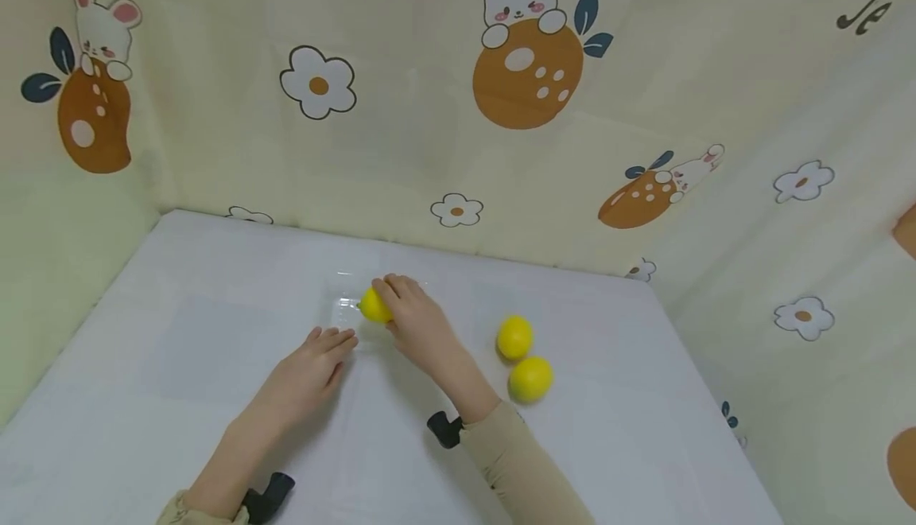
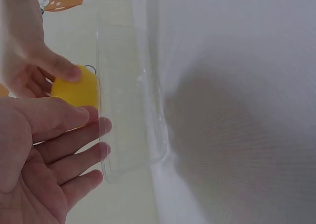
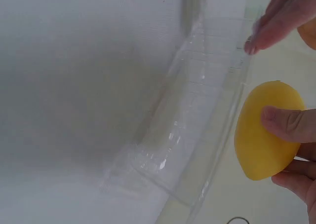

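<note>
A yellow lemon is gripped in my right hand, thumb on one side and fingers on the other. It is held over a clear plastic tray, above the rim in the right wrist view. My left hand is at the tray's near left edge, its fingers extended; in the left wrist view the fingertips touch the tray's rim. Two more lemons, one behind the other, lie close together on the table to the right of my right forearm.
A white cloth covers the table. Behind and beside it hangs a pale curtain printed with rabbits, fruit and flowers. Black wrist mounts stick out from both forearms.
</note>
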A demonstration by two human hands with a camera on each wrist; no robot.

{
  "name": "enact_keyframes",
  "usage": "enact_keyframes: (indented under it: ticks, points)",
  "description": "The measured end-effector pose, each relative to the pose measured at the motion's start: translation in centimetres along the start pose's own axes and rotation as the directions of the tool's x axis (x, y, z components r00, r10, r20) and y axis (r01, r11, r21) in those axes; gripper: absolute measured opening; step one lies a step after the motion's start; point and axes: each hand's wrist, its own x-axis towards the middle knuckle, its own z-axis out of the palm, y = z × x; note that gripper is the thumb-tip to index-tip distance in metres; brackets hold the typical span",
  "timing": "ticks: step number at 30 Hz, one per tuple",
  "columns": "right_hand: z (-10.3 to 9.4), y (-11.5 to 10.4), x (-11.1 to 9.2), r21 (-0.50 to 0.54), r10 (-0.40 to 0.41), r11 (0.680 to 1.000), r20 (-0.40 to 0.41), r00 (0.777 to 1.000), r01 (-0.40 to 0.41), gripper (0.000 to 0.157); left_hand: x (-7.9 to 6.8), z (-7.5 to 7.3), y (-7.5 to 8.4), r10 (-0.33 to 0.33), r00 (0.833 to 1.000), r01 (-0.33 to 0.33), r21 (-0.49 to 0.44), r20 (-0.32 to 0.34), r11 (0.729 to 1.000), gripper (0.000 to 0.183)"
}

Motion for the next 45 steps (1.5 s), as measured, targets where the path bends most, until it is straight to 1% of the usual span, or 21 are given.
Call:
enact_keyframes:
  ticks: [5,11,14,22,28,32,35,40,42,45]
  points:
    - [1.2,-0.2,1.3,-0.075,-0.021,0.997,0.067,0.998,0.026,0.054,0.0,0.3,0.2,0.011,0.999,-0.011,-0.002,0.039,1.0,0.032]
    - [2.2,-0.5,2.3,-0.144,-0.06,0.987,0.108,0.992,0.075,0.051,0.1,0.2,0.7,0.037,0.998,-0.038,0.012,0.043,0.999,0.03]
    - [2.6,-0.4,2.6,-0.157,-0.061,0.984,0.125,0.99,0.08,0.049,0.3,0.1,0.9,0.041,0.998,-0.043,0.026,0.056,0.999,0.031]
    - [3.6,-0.2,3.0,-0.126,-0.044,0.99,0.138,0.989,0.062,0.043,0.4,0.0,0.9,0.044,0.996,-0.048,0.041,0.078,0.998,0.032]
    - [3.7,-0.2,3.4,-0.111,-0.062,0.991,0.138,0.989,0.078,0.04,0.4,-0.1,0.7,0.061,0.996,-0.065,0.052,0.07,0.997,0.032]
    - [3.8,-0.2,3.6,-0.112,-0.068,0.99,0.144,0.987,0.085,0.039,0.4,-0.1,0.7,0.064,0.994,-0.068,0.047,0.084,0.997,0.032]
    - [3.9,-0.3,3.7,-0.11,-0.061,0.991,0.16,0.985,0.079,0.041,0.3,-0.2,0.7,0.061,0.994,-0.065,0.043,0.089,0.997,0.032]
    - [3.7,-0.5,3.9,-0.094,-0.046,0.993,0.191,0.981,0.065,0.049,0.2,-0.2,0.5,0.062,0.995,-0.066,0.054,0.073,0.996,0.032]
    - [3.3,-0.6,4.0,-0.083,-0.04,0.995,0.195,0.98,0.057,0.053,0.1,-0.3,0.3,0.058,0.996,-0.062,0.059,0.07,0.996,0.032]
    - [2.2,-0.6,3.9,-0.05,-0.022,0.998,0.203,0.979,0.033,0.057,0.0,-0.4,0.2,0.041,0.996,-0.045,0.06,0.079,0.997,0.034]
